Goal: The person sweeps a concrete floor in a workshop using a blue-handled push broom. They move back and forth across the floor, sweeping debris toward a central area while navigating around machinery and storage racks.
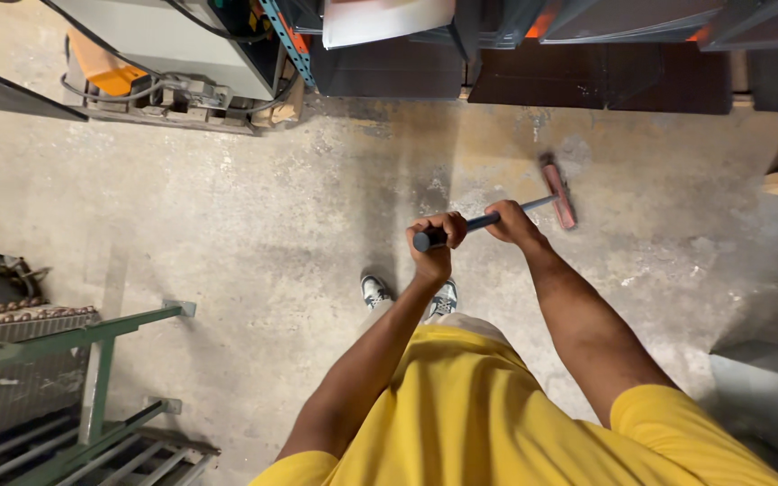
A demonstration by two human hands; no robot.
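1. The left hand point(434, 247) is wrapping its grip fully around the black top end of the broom handle point(488, 219), fingers curled tight over it, with nothing else in its hold. This hand is sitting at the near end of the stick, just above the person's shoes point(411, 295).

2. The right hand point(511, 220) is closing around the same handle a little farther along, toward the head; its grip is also fully shut on the stick. It is the hand nearer to the working end.

3. The handle's long axis is running from the left hand up and to the right, from lower left to upper right in the view, pointing away from the body.

4. The broom head point(558, 191) is lying to the right of and beyond both hands, resting on the concrete floor point(272, 225), close to the dark base of the shelving point(587, 76). Its own long axis is crossing the handle, running roughly from upper left to lower right.

5. The head is appearing slightly blurred, so its bristle side is hard to make out.
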